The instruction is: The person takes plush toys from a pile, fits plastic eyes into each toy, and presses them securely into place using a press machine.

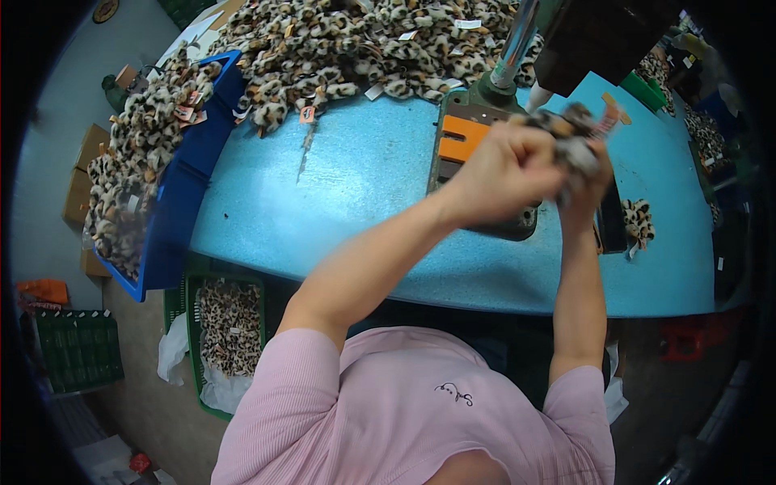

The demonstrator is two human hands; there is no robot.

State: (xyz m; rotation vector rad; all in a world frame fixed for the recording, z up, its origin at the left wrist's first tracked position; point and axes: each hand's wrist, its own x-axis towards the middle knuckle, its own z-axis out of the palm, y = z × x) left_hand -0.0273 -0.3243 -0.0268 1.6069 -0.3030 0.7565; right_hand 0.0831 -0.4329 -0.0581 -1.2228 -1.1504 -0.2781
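Both my hands are raised over the base of a bench press (485,99), close beneath its dark head. My left hand (511,171) is closed, pinching the near side of a small leopard-spotted plush piece (575,145). Fingers of my right hand (588,187) are wrapped round the same piece from the right. Motion blurs the plush and my fingertips, so its exact shape cannot be made out. An orange plate (462,137) lies on the press base beside my left wrist. Another spotted plush piece (637,222) rests on the blue table right of my right hand.
A large heap of tagged spotted plush pieces (347,56) covers the back of the blue table (323,218). At its left edge leans a blue bin (182,194), full of similar pieces. Below stands a green crate (194,323) with more plush; another green crate (79,349) is farther left.
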